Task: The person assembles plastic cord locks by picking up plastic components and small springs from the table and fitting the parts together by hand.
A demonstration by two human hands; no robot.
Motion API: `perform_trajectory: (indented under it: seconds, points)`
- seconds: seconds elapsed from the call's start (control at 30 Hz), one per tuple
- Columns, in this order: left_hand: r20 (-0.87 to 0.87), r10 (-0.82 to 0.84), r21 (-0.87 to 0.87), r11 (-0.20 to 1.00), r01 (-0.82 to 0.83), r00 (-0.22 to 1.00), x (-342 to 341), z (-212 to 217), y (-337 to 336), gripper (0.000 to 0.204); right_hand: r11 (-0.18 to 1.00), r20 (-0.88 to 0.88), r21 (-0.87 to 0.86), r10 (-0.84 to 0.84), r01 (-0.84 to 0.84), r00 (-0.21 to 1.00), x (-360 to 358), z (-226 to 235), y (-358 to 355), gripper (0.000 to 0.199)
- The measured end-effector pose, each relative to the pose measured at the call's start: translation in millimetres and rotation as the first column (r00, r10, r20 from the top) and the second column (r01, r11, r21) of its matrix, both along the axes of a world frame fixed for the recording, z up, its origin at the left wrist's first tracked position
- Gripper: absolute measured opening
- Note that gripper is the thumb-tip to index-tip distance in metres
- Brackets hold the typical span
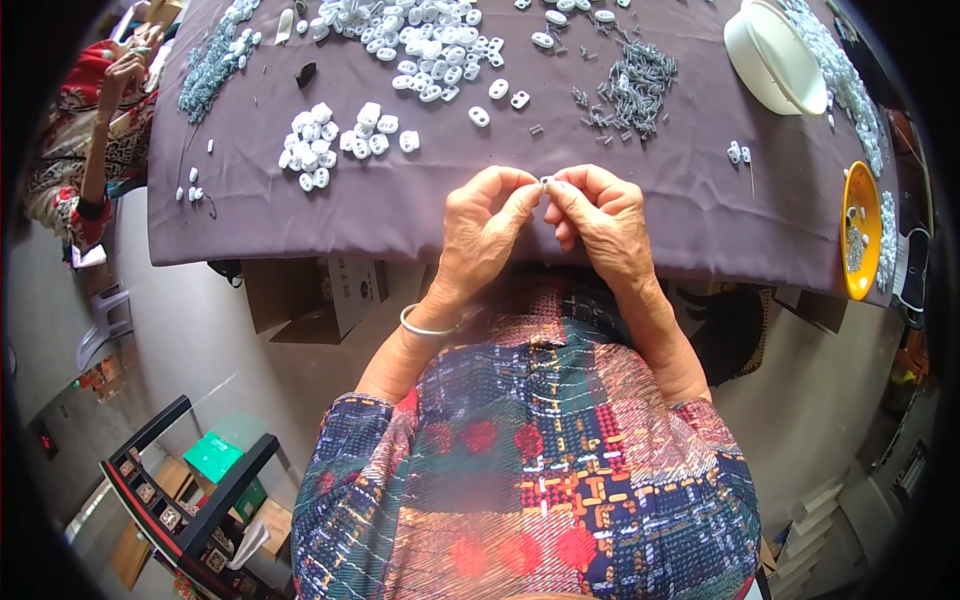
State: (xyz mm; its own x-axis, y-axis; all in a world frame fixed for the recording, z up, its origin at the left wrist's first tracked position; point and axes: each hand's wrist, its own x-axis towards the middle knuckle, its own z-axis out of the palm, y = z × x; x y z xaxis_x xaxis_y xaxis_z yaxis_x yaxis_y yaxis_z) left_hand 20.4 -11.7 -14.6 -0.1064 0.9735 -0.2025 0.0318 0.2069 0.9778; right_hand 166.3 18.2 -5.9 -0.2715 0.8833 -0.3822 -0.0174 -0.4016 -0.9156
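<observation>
Head view, looking down over a work table draped in a dull purple cloth (400,210), whose near edge hangs just beyond the person's lap. Far centre lies a broad heap of small white moulded plastic pieces (420,45); a smaller cluster of the same white pieces (335,140) sits to the near left of it. Far right of centre is a scatter of short grey metal pins (630,85). At the far right stands a white round plastic bowl (770,55), and at the right edge a yellow round dish (860,230) holding more small parts. A pile of pale blue-grey parts (215,65) lies far left, next to another person's patterned sleeve (70,150).

Left hand (485,235) and right hand (600,225) meet above the near edge of the cloth. Between their closed fingertips is a single tiny white plastic piece (546,181), pinched from both sides, thumbs and forefingers narrow around it; most of it is hidden by the fingers.

Judged by its kind, the piece is very light, rigid and smooth, so it is apt to slip or spring away. A fingertip pinch across its flat sides looks the surest hold, with light pressure only. A silver bangle (425,325) circles the left wrist.
</observation>
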Motion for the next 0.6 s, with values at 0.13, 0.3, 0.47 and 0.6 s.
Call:
perform_trajectory:
  seconds: [0.13,0.3,0.47,0.6]
  points:
    - [0.034,0.017,0.019,1.0,-0.018,0.999,1.7,1.1,-0.3,0.014,1.0,0.018,0.01,-0.006,0.006,1.0,-2.2,2.9,1.2,0.014]
    - [0.114,0.056,-0.068,0.996,-0.048,0.992,0.9,2.5,0.0,0.013,1.0,0.03,-0.007,0.016,-0.016,0.999,-2.8,2.6,2.5,0.014]
    - [0.1,0.01,-0.04,0.999,-0.006,0.995,-0.1,0.3,0.2,0.013,0.999,0.018,-0.017,0.029,-0.029,0.999,-1.3,-1.5,2.3,0.014]
    - [0.136,0.017,-0.064,0.998,-0.009,0.991,-1.6,6.3,2.1,0.014,0.999,0.005,-0.015,0.051,-0.051,0.999,-0.7,-0.2,5.8,0.014]
